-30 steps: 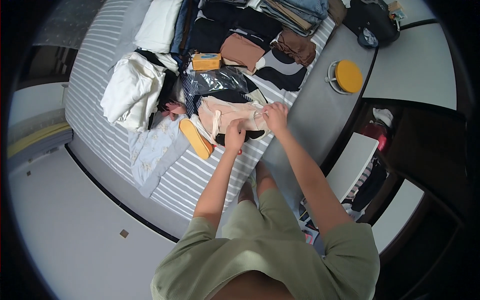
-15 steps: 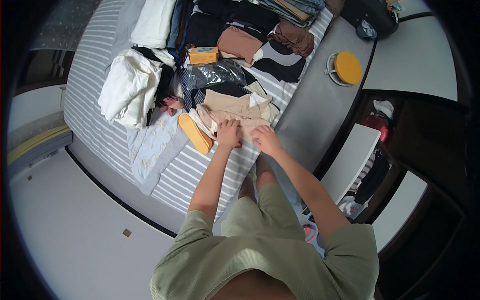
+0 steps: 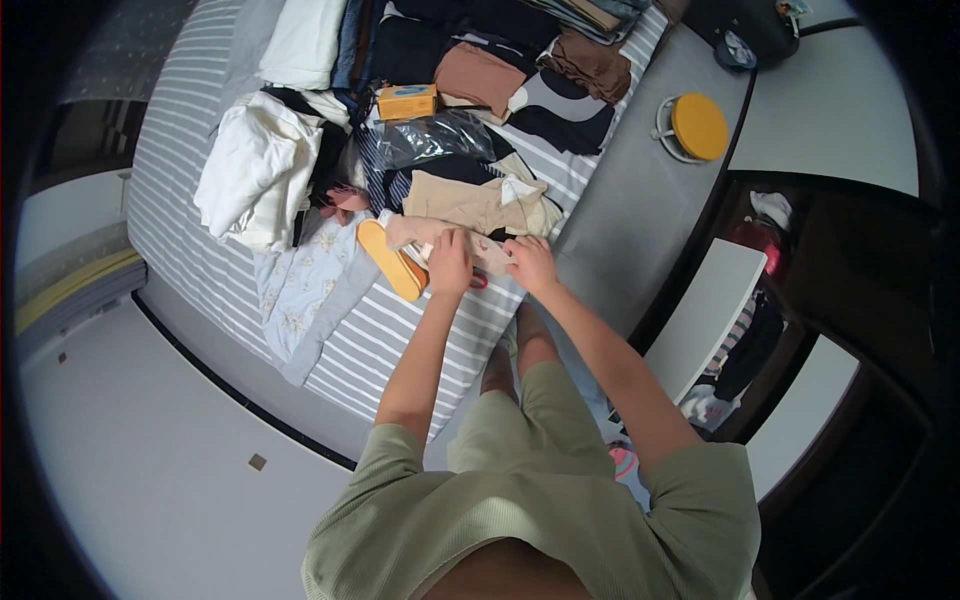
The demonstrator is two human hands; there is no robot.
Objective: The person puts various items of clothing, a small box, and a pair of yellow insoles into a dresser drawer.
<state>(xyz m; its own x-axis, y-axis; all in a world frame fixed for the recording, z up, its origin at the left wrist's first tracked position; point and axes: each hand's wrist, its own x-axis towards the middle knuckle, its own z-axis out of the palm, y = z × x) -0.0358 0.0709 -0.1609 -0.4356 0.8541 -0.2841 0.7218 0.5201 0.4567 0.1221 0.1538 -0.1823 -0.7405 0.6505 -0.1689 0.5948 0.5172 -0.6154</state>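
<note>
Hands moved nearer bed edge, garment flattened. Left hand [image 3: 450, 262], right hand [image 3: 531, 264] press pink garment [image 3: 478, 252] on bed [image 3: 400, 340] near edge, fingers closed on cloth. Folding step; next fold needs even edges.

Even, soft daylight fills the scene, with faint shadows and no glare. Fisheye distortion bends edges, corners fall black, and focus stays fairly sharp.

We list 1 grey-and-white striped bed [image 3: 190, 130] bearing white folded clothes [image 3: 255, 170], a pale floral garment [image 3: 305, 285], a beige garment [image 3: 480, 205], an orange insole [image 3: 390, 260], an orange box [image 3: 407, 101] and a clear plastic bag [image 3: 435, 138].
</note>
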